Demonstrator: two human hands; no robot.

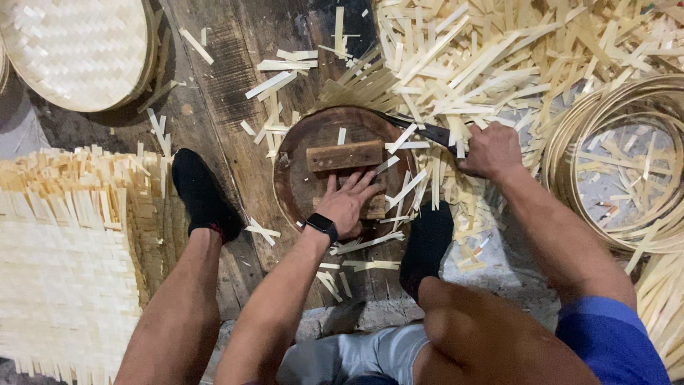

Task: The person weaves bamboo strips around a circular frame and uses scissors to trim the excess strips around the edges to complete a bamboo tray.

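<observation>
Far left of the fingers: a woven bamboo mat (60, 285) lies flat on the floor, its loose strip ends standing up along the top edge. Above it, a finished round woven lid (78, 50) leans at the upper corner. Dark plank floor (214, 85) between, littered with cut slivers.

Centre: person sits low, both feet in black socks, one each side of a round chopping block (299, 178). A small wooden block (345, 155) lies across the chopping block's top. The left hand (348, 203) presses down just below it, fingers (363, 184) spread flat and released, not gripping; they touch a second piece of wood underneath. A black wristband sits at that wrist.

Right of those fingers: the right hand (491, 151) is clenched round the handle of a heavy knife (420, 130), whose dark blade reaches back toward the chopping block's upper rim. Beyond it, a large heap of bamboo strips (499, 57).

Far right: stacked bamboo hoops (570, 142) with scraps inside.

Judgement: a trimming step is in hand, with the wood steadied for cutting. The next move seems to call for the knife coming over the block, and the left fingers staying well clear of the blade's line.
</observation>
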